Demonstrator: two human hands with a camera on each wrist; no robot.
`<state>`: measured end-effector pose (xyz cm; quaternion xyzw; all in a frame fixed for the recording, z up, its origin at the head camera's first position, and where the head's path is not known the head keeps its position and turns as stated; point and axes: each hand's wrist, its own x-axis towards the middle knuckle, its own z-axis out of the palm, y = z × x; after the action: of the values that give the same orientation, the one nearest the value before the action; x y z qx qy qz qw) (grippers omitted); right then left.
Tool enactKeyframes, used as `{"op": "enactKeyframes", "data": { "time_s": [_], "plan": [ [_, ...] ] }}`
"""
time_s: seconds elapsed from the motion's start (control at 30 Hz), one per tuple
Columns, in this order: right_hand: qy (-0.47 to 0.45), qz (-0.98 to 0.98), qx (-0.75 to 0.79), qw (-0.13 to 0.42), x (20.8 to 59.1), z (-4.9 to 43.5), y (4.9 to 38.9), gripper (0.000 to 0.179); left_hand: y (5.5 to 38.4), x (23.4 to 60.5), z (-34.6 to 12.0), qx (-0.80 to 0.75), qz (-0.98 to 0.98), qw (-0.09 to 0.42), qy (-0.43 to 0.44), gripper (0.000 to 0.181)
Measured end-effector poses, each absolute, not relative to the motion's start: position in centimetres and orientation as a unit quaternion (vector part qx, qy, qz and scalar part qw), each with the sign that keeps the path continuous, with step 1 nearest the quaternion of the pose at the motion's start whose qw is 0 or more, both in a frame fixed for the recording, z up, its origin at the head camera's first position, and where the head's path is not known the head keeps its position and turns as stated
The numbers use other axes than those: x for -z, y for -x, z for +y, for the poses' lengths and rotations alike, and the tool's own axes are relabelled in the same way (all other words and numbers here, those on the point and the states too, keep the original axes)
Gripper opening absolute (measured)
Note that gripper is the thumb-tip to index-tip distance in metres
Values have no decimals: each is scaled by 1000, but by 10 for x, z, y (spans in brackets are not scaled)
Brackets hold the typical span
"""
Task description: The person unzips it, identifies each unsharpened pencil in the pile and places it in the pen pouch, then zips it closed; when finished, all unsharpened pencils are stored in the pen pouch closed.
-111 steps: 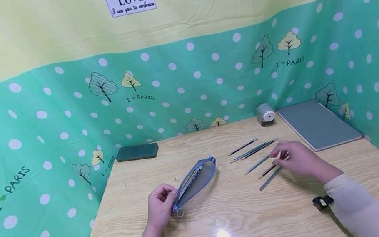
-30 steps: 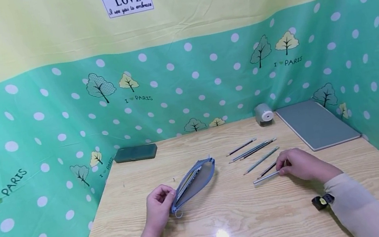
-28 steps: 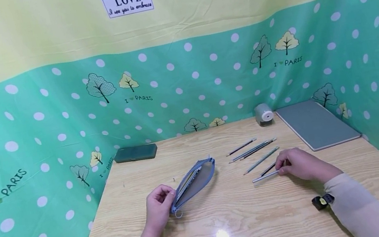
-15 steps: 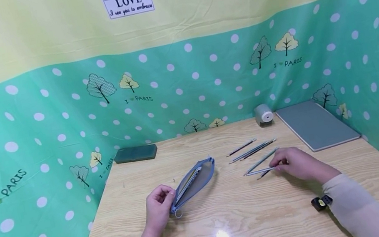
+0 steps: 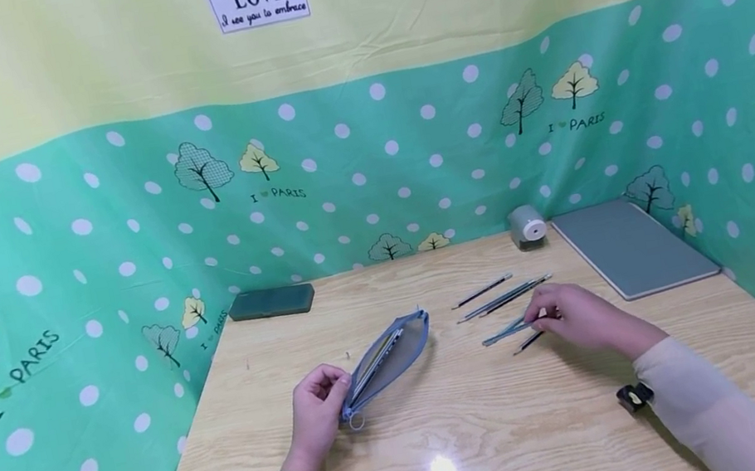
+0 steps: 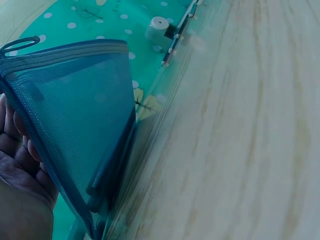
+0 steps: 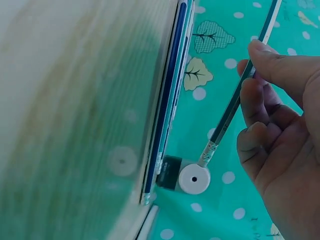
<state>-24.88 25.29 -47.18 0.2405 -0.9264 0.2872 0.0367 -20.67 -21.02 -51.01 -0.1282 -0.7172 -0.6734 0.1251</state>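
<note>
In the head view my left hand (image 5: 318,414) grips the near corner of a blue mesh zip pouch (image 5: 408,348), whose mouth gapes. Pencils (image 5: 378,366) lie inside it. The left wrist view shows the mesh side (image 6: 80,110) and dark pencil shapes through it. My right hand (image 5: 577,316) pinches a pencil (image 7: 232,107) between thumb and fingers; in the right wrist view it is green with a banded, pale-tipped end. Under that hand a dark pencil (image 5: 529,343) lies partly covered. Farther back, several pencils (image 5: 502,299) rest on the table.
A pencil sharpener (image 5: 528,227) stands at the back, left of a grey notebook (image 5: 633,245). A dark green case (image 5: 271,302) lies at the back left of the wooden table (image 5: 413,439). Patterned cloth (image 5: 372,161) hangs behind and at both sides.
My right hand has lifted a pencil from the near part of the pile and shifted it slightly left and away from me. My left hand keeps holding the pouch in the same place.
</note>
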Motion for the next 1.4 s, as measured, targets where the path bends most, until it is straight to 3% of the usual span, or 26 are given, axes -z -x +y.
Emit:
{"op": "enactKeyframes", "data": {
  "time_s": [0.53, 1.0, 1.4],
  "plan": [
    [-282, -912, -294, 50, 450, 213, 258, 21, 209, 511, -210, 675, -716, 123, 132, 6],
    [-327, -880, -331, 95, 442, 181, 266, 25, 208, 509, -210, 676, -716, 116, 127, 5],
    [-355, -865, -343, 88, 436, 156, 266, 22, 207, 510, -212, 674, -719, 109, 131, 5]
  ]
}}
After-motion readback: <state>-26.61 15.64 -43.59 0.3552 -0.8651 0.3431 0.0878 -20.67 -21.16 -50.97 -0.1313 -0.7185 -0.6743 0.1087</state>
